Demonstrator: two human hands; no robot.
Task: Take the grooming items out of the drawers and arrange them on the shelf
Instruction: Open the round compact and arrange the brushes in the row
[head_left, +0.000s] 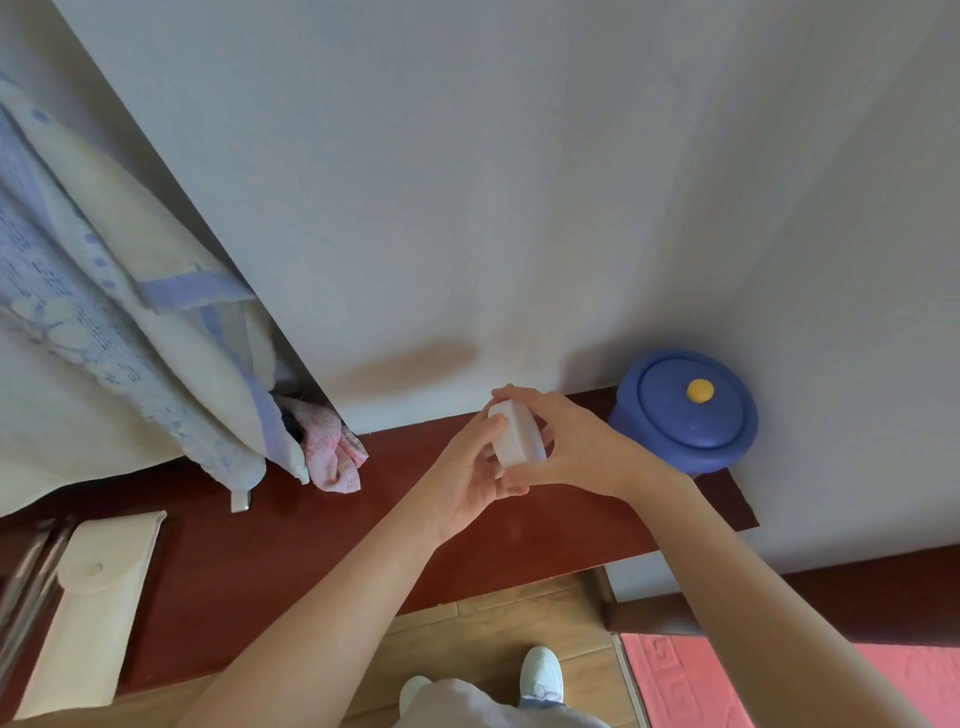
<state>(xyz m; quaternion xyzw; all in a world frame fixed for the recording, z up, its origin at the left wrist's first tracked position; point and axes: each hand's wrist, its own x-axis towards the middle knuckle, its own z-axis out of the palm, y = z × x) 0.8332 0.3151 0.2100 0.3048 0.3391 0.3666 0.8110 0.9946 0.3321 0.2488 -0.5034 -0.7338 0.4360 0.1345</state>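
A person standing at a dark red wooden shelf (234, 571) holds a white oval item (517, 439) in both hands over the shelf's right half. At the shelf's far left end thin metal rods (26, 571) show, and a cream pouch (93, 597) with a snap flap lies just beside them on the shelf. Above the shelf's left part hangs a blue-and-white towel (78, 312), its lower corner reaching down to the shelf's back edge. A crumpled pink cloth (332, 452) hangs next to it, its end over the back of the shelf.

Farther right, the left hand (467, 483) comes up from below, fingers curled round the item's left and lower side, thumb tip pressed to its upper left edge. The item sits tilted between the two hands, gripped by both. The right hand (576, 447) closes on it from the right, fingers arched over its top and far side.

At the shelf's right end, against the pale wall (519, 182), stands a round blue pot (685, 410) with a yellow knob on its lid, near the right hand but apart from it. Below the shelf's front edge, white shoes (543, 675) stand on a wooden floor (493, 623), with a pink patterned mat (727, 686) to their right.
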